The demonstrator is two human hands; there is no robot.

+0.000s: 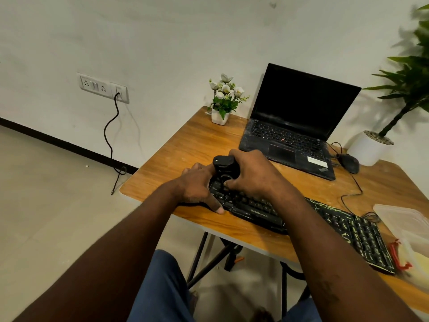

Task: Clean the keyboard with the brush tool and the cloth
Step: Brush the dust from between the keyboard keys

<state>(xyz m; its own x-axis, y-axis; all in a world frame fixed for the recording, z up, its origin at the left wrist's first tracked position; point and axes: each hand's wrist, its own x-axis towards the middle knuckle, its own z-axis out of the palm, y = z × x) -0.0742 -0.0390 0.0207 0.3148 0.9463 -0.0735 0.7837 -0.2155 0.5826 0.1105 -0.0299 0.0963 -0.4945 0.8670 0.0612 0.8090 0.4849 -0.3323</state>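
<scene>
A black keyboard [336, 226] with pale dust streaks lies slantwise on the wooden table [185, 147]. My right hand [253, 173] grips a black brush tool [224, 165] and holds it down on the keyboard's left end. My left hand [197, 187] rests on that same end, thumb curled over the front edge, steadying it. The tool's bristles are hidden between my hands. I see no cloth that I can make out.
An open black laptop [294, 122] stands at the back, with a black mouse [348, 162] and its cable to its right. A small flower pot [220, 115] sits at the back left. A clear plastic box [408, 231] and a red item [398, 254] lie at the right edge.
</scene>
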